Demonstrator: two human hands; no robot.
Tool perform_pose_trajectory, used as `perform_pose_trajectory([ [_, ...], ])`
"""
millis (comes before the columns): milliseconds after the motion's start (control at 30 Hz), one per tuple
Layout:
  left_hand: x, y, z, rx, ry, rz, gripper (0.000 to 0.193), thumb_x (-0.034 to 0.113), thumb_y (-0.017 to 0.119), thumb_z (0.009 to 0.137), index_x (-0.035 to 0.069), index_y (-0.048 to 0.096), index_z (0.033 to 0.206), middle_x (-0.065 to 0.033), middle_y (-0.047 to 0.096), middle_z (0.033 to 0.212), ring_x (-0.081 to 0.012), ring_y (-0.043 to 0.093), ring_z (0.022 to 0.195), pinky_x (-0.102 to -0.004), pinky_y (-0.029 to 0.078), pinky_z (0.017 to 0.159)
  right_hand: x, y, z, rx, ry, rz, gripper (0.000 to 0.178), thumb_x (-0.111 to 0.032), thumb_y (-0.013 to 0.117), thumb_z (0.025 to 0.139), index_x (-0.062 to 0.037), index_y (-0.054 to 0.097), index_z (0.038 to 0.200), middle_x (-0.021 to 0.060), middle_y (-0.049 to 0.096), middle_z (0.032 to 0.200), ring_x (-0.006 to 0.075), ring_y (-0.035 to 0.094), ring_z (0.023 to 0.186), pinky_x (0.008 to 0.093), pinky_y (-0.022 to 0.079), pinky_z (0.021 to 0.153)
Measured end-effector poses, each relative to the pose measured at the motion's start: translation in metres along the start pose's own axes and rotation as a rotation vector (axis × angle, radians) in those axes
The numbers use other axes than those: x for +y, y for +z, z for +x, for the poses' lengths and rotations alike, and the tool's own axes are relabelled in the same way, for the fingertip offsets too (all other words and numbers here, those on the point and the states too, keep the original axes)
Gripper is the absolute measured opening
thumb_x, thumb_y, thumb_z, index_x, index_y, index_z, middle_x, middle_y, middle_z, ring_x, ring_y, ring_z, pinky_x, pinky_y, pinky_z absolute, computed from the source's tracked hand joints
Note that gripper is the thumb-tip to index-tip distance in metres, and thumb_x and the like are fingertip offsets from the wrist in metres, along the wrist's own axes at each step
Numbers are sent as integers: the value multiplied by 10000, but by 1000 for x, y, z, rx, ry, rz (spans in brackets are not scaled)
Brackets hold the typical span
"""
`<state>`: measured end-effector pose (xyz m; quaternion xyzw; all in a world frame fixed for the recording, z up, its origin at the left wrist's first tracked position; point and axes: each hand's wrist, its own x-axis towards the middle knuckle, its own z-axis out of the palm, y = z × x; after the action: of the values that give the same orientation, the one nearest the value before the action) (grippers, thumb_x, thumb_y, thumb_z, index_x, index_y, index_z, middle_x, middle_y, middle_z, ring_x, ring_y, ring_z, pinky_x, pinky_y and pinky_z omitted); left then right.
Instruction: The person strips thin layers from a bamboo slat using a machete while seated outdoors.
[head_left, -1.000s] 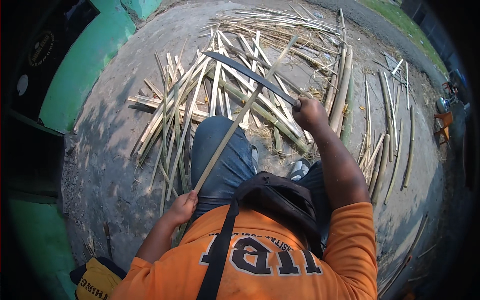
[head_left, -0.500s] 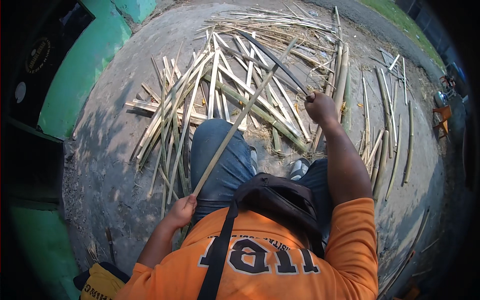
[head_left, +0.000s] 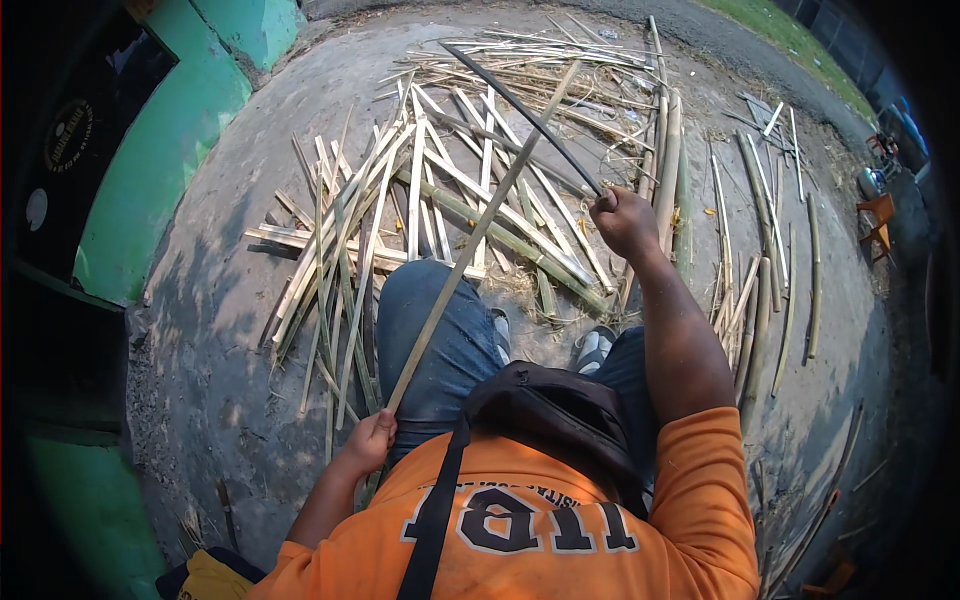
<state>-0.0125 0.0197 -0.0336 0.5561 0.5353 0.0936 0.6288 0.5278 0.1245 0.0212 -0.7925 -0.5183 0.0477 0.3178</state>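
Note:
My left hand (head_left: 370, 441) is closed round the lower end of a long split bamboo strip (head_left: 458, 270). The strip slants up and away to the right, passing over my left thigh. In my right hand (head_left: 630, 222), held out in front at arm's length, is the handle of a machete with a long, dark, slightly curved blade (head_left: 500, 90). The blade points far and to the left, crossing the strip near its far end. Whether the two touch there I cannot tell.
A pile of pale split bamboo (head_left: 400, 180) lies on the concrete ahead of my feet. Thin strips (head_left: 520, 55) are spread beyond it. Whole bamboo poles (head_left: 668, 170) lie to the right. A green wall (head_left: 150, 160) stands at the left, an orange chair (head_left: 878, 220) at far right.
My right hand has shifted slightly left, and the machete blade reaches a little farther left past the strip, looking narrower. My left hand keeps its hold. The whole view has tilted slightly.

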Motion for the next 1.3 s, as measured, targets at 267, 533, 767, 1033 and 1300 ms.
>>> perform_pose_trajectory([
  [267, -3, 1, 2, 10, -2, -42, 580, 585, 371, 1107, 87, 503, 841, 16, 438, 726, -109, 408, 674, -279, 375, 643, 8, -3, 2, 3, 75, 315, 332, -343, 732, 909, -15, 681, 899, 256, 690, 838, 467, 658, 828, 483, 523, 761],
  [533, -8, -1, 3, 1, -27, -77, 572, 575, 379, 1109, 99, 501, 817, 25, 453, 696, -87, 411, 615, -272, 357, 575, 5, -6, -3, 67, -15, 228, 326, -351, 688, 915, -26, 682, 887, 257, 687, 819, 481, 670, 839, 516, 536, 742],
  [767, -10, 0, 4, 24, -30, -59, 567, 577, 391, 1105, 109, 493, 802, 35, 439, 666, -77, 407, 600, -264, 344, 556, -32, -9, -20, -117, -341, 9, 176, -261, 641, 870, -103, 700, 821, 204, 681, 751, 450, 672, 754, 552, 554, 719],
  [1033, -10, 7, 1, 181, 119, 286, 630, 548, 356, 1116, 33, 556, 811, -41, 522, 671, -175, 524, 633, -358, 428, 610, -16, 5, -11, -257, -268, -308, 209, -300, 618, 918, -128, 715, 848, 163, 717, 814, 386, 716, 829, 518, 577, 777],
  [1300, -1, 11, -3, 201, 139, 335, 621, 536, 369, 1114, 18, 562, 831, -100, 537, 659, -262, 558, 639, -408, 444, 626, -18, -1, -13, -237, -121, -156, 233, -308, 591, 949, -133, 742, 972, 182, 741, 927, 401, 710, 900, 519, 567, 828],
])
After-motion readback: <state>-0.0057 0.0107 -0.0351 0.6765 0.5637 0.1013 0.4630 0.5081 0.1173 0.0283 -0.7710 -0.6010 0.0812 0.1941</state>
